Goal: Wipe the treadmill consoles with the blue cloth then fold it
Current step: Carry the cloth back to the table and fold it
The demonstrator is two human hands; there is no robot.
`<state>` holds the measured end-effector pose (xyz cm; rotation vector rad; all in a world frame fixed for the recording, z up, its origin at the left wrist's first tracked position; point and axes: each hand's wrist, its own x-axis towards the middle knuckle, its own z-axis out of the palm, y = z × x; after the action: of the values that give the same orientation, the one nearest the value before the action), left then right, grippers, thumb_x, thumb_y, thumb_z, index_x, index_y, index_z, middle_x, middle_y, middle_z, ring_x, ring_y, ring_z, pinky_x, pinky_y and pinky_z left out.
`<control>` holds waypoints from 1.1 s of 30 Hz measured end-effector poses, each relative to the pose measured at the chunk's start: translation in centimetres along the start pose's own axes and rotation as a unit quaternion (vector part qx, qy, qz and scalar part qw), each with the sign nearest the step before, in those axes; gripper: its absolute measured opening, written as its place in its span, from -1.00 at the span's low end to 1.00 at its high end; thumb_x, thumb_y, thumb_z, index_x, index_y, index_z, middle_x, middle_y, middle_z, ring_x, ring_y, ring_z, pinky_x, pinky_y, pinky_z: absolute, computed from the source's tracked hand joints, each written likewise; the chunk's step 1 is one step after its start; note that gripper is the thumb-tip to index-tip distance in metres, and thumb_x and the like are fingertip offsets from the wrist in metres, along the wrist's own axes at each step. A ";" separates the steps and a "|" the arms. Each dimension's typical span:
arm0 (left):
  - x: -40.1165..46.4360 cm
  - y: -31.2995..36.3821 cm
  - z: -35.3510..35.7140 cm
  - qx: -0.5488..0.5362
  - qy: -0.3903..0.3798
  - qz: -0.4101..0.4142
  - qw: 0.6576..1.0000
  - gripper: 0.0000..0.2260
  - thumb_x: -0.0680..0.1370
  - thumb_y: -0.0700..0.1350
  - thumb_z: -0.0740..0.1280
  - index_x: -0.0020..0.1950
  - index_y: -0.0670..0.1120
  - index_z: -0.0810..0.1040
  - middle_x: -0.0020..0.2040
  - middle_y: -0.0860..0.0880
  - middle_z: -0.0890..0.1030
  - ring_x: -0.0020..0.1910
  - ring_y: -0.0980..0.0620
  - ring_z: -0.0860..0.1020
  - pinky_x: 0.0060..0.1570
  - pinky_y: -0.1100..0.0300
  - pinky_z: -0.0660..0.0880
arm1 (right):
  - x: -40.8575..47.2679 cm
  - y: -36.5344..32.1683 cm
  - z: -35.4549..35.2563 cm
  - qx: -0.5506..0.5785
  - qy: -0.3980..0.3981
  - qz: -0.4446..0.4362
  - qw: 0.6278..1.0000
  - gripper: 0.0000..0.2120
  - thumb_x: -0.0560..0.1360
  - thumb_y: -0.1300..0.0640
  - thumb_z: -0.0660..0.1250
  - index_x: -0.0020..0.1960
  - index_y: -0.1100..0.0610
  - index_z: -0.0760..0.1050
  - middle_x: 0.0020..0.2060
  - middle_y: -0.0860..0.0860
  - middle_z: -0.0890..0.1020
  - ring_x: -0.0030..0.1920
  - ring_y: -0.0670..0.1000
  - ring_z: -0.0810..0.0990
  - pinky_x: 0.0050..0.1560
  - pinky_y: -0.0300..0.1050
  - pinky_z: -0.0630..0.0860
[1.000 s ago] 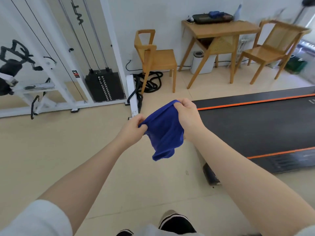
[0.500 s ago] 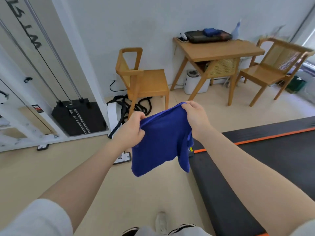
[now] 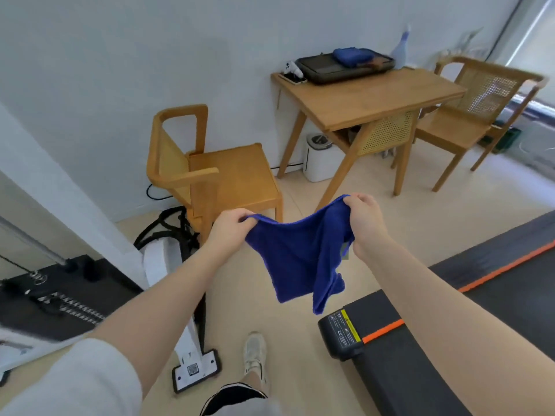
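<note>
**Operator:** While both hands are raised in front of me, the blue cloth (image 3: 300, 259) hangs in mid-air between them, above the pale floor (image 3: 270, 319). My left hand (image 3: 229, 228) pinches one top corner with curled fingers; my right hand (image 3: 365, 225) grips the other top edge, bunched in the fist. The two hands are held apart, and the cloth sags in a curve between them.

**Listener:** How would it handle?

**Operator:** I judge it light, soft and limp, like terry towel. It drapes and twists; its lower right part is rolled over on itself. It won't slip or break, but it keeps no shape, so the corners are the place to hold it, pulling the top edge taut before folding.

**Listener:** And around you?

**Operator:** Just below and to the right lies the treadmill (image 3: 420, 340), a black deck with orange stripes and a yellow warning label at its near end. No console is visible. Beyond the cloth stands a wooden armchair (image 3: 216, 175), then a wooden table (image 3: 375, 100) against the white wall, carrying a dark tray, and a second chair (image 3: 468, 115) farther right. A white machine frame (image 3: 75, 211) and black weight stack (image 3: 54, 298) are at left.
</note>
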<state>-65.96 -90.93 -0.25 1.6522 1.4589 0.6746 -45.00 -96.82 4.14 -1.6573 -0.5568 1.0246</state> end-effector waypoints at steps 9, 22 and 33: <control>19.3 9.4 1.5 -0.331 -0.125 -0.182 0.917 -0.93 0.53 -0.09 0.29 -0.06 -0.05 0.54 -0.08 -0.09 0.63 -0.07 -0.12 0.61 0.00 -0.02 0.56 | 14.0 -7.5 10.5 0.143 0.011 0.123 0.982 -0.81 0.60 0.26 0.09 0.16 0.26 0.39 -0.08 0.14 0.58 -0.12 0.11 0.60 -0.13 -0.01 0.59; 39.9 17.4 10.5 0.097 -0.260 0.329 0.903 -0.57 0.43 -0.16 0.37 0.28 -0.04 0.40 0.16 0.06 0.34 0.01 0.19 0.44 -0.04 0.41 0.41 | 34.8 -16.2 6.4 0.367 0.051 0.182 0.911 -0.79 0.58 0.27 0.15 0.17 0.33 0.41 -0.03 0.21 0.57 -0.05 0.14 0.58 -0.06 0.02 0.55; 53.6 29.7 20.2 0.124 -0.060 0.478 0.868 -0.73 0.45 -0.08 0.18 0.00 -0.19 0.57 -0.04 -0.09 0.55 -0.20 -0.02 0.53 -0.35 0.24 0.42 | 49.2 -24.6 -0.8 0.368 0.024 -0.013 0.929 -0.68 0.52 0.45 0.01 0.13 0.14 0.34 -0.10 0.18 0.53 -0.14 0.11 0.57 -0.12 -0.02 0.57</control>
<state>-23.31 -43.24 7.71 2.5765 0.5590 0.8912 -15.41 -50.87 10.04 -0.9967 -0.1197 1.0047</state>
